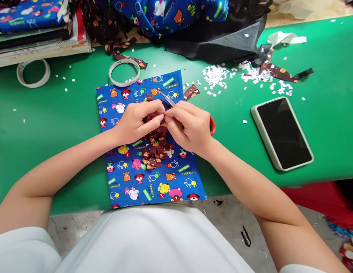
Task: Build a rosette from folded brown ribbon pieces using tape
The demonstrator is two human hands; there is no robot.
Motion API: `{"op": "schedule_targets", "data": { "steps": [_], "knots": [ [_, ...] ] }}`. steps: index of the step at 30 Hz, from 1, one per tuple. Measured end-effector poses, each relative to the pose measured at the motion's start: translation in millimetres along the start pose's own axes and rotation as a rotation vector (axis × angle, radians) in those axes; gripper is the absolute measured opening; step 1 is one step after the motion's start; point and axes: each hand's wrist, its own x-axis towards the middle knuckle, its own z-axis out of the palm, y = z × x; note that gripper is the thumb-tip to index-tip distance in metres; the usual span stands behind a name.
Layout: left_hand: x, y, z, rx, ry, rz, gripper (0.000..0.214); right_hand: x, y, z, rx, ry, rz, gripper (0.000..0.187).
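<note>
A folded blue cloth (119, 182) printed with cartoon animals lies in front of me, reaching the table's near edge. A pile of small brown patterned scraps (155, 153) rests on it, partly under my hands. My left hand (144, 119) is closed in a pinch above the pile, its fingertips meeting those of my right hand. My right hand (190, 123) is closed around a pair of scissors (168, 99); the blades point away to the upper left, and a red handle loop shows beside the palm. Whatever small piece lies between the fingertips is mostly hidden.
On the green table (227, 151) lie a phone (284, 132) at right and two tape rings, one left (33, 84) and one touching the cloth (124, 83). White paper bits (216, 76), black sheeting (219, 45) and a stack of books or magazines (45, 49) sit farther back.
</note>
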Motion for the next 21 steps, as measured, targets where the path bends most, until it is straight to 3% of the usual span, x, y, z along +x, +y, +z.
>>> {"op": "schedule_targets", "data": {
  "steps": [8, 21],
  "knots": [
    [-0.3, 0.4, -1.4, 0.000, -0.006, -0.032, 0.020, 0.3, -0.4, 0.4, 0.036, -0.019, 0.071, 0.017],
    [0.0, -0.2, -1.1, -0.018, 0.020, 0.021, 0.017, 1.0, -0.9, 2.8, 0.078, 0.040, 0.049, 0.015]
  ]
}}
